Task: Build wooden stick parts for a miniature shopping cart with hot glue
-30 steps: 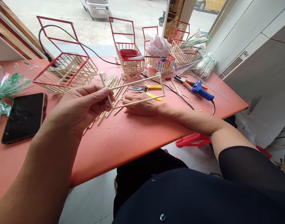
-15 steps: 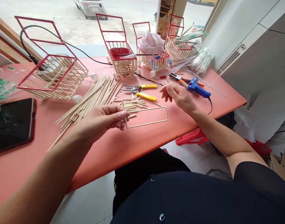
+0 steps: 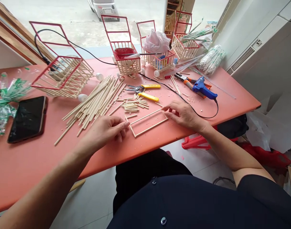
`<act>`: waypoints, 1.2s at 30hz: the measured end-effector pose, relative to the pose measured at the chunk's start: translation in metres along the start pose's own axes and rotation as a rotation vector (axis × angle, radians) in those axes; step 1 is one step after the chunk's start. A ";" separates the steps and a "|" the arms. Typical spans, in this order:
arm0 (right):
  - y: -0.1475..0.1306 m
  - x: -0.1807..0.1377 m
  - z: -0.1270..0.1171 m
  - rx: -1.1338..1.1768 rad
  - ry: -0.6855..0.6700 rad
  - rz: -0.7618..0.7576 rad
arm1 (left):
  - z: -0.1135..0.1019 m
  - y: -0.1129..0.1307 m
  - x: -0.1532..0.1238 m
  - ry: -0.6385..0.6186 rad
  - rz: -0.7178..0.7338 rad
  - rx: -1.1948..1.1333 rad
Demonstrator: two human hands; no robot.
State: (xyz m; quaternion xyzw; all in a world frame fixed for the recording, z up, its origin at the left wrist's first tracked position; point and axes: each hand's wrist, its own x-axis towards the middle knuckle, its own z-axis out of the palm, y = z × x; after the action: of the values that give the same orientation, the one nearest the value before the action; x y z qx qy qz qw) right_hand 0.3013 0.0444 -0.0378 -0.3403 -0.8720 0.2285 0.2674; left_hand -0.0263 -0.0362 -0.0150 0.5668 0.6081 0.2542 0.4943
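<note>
A thin rectangular frame of wooden sticks (image 3: 151,128) lies low over the front part of the table. My left hand (image 3: 108,128) has its thumb and forefinger closed at the frame's left short side. At the opposite end, my right hand (image 3: 184,116) pinches the short side, its fingers hiding part of that stick. Just beyond the frame are short cut sticks (image 3: 131,108) and wire strippers (image 3: 145,90) with yellow handles. A pile of long wooden sticks (image 3: 97,101) is spread beyond my left hand.
Stick carts with red handles (image 3: 64,76) line the back of the pink table (image 3: 107,162). A blue glue gun (image 3: 204,89) rests by orange-handled pliers (image 3: 183,81) at right, its cord running near my right hand. A phone (image 3: 28,119) lies at left beside plastic wrapping (image 3: 10,95).
My right hand has come down and left onto the frame's right end. The frame has turned slightly and its left end is nearer the table edge. The view has shifted a little.
</note>
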 end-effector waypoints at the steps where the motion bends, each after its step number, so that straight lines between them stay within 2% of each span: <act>1: 0.000 -0.002 -0.001 -0.011 -0.009 -0.002 | -0.001 0.000 -0.003 0.046 0.039 0.103; 4: -0.001 -0.005 -0.002 -0.046 -0.017 -0.010 | 0.000 -0.002 -0.014 0.262 0.177 0.362; 7: 0.000 -0.007 -0.001 -0.118 0.011 -0.043 | 0.011 -0.010 -0.025 0.487 0.343 0.427; 10: 0.000 -0.008 0.002 -0.187 -0.014 -0.105 | 0.029 -0.024 -0.031 0.588 0.538 0.486; 13: 0.000 -0.009 0.006 -0.228 -0.085 -0.125 | 0.044 -0.039 -0.034 0.579 0.608 0.558; 15: 0.000 -0.011 0.007 -0.243 -0.101 -0.119 | 0.047 -0.046 -0.034 0.578 0.602 0.588; 19: 0.003 -0.013 0.008 -0.253 -0.092 -0.142 | 0.032 -0.050 -0.028 0.557 0.581 0.612; 24: 0.007 -0.012 0.008 -0.255 -0.089 -0.188 | 0.007 -0.040 -0.014 0.410 0.606 0.670; 29: 0.006 -0.012 0.007 -0.266 -0.103 -0.194 | 0.002 -0.035 0.001 0.360 0.639 0.653; 36: 0.005 -0.015 0.006 -0.267 -0.087 -0.216 | -0.001 -0.041 0.014 0.395 0.677 0.694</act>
State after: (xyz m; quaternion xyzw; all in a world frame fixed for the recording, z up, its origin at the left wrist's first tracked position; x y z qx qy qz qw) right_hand 0.3094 0.0355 -0.0496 -0.2671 -0.9369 0.0949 0.2048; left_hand -0.0436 -0.0324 -0.0542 0.8032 0.5210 0.2855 0.0434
